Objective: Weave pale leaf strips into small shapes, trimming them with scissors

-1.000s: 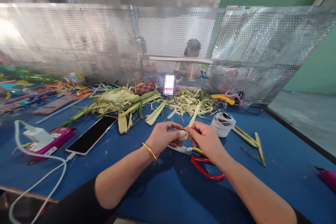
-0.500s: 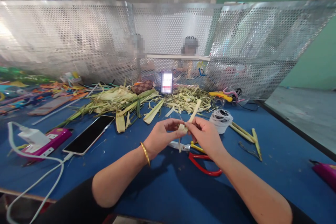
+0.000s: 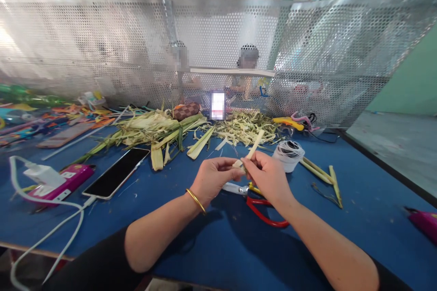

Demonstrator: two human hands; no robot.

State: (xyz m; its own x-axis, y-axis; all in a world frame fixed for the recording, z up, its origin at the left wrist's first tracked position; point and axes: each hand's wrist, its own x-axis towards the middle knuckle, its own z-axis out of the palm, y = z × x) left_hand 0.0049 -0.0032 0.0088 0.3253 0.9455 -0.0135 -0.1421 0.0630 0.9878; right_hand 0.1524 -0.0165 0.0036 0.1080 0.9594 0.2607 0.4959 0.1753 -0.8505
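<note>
A pale strip of dried leaf stands up between my hands, its lower end folded over near the fingertips. My left hand, with a gold bangle at the wrist, pinches the folded end between thumb and fingers. My right hand is closed on the strip just above, thumb and forefinger meeting close to the left fingertips. Red-handled scissors lie on the table below my hands, partly covered by my right hand. Beside the right hand sits a white roll of cord or tape.
Heaps of leaf strips and shredded pieces spread along the back. A phone, a purple power strip and a white cable lie left. Leaf stalks are at right. A perforated metal screen stands behind, with people beyond.
My left hand has turned slightly and moved a little right, closer to my right hand. The folded end has shifted, and the piece that hung below it no longer shows.
</note>
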